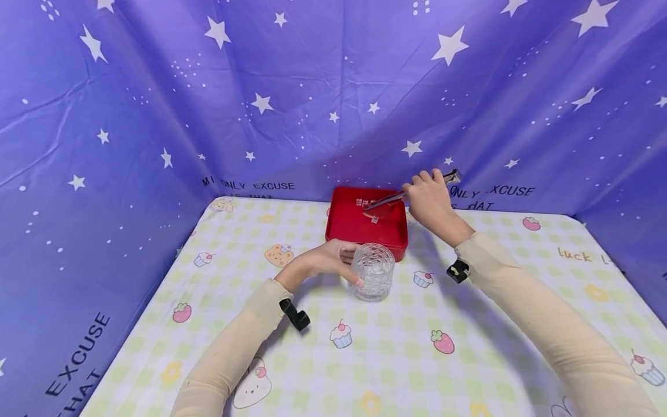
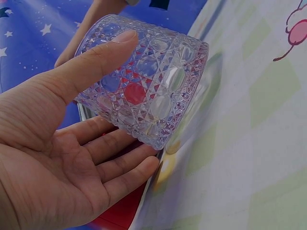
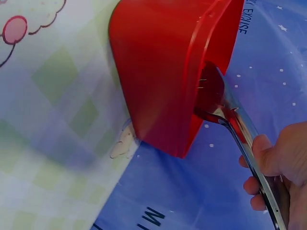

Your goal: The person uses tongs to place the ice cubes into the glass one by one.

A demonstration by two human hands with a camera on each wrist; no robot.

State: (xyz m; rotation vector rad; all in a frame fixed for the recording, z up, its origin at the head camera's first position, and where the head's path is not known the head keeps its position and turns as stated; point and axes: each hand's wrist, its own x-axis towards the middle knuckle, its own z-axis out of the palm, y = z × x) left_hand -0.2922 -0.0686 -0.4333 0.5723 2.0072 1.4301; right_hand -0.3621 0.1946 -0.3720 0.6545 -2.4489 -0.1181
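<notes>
A clear patterned glass (image 1: 374, 272) stands upright on the table in front of the red container. My left hand (image 1: 333, 259) holds it from the left side; in the left wrist view the thumb (image 2: 98, 60) lies across the glass and the fingers reach behind it. Metal tongs (image 1: 388, 200) are gripped by my right hand (image 1: 429, 200) above the container's right side. Their tips reach into the red container (image 3: 158, 72). Small clear pieces (image 1: 361, 202) lie inside, near the tong tips; whether the tongs pinch one I cannot tell.
A checked tablecloth (image 1: 292, 359) with printed cupcakes and strawberries covers the table. Blue star-patterned curtains (image 1: 312, 69) hang behind and to the left and right. The red container sits close to the back edge.
</notes>
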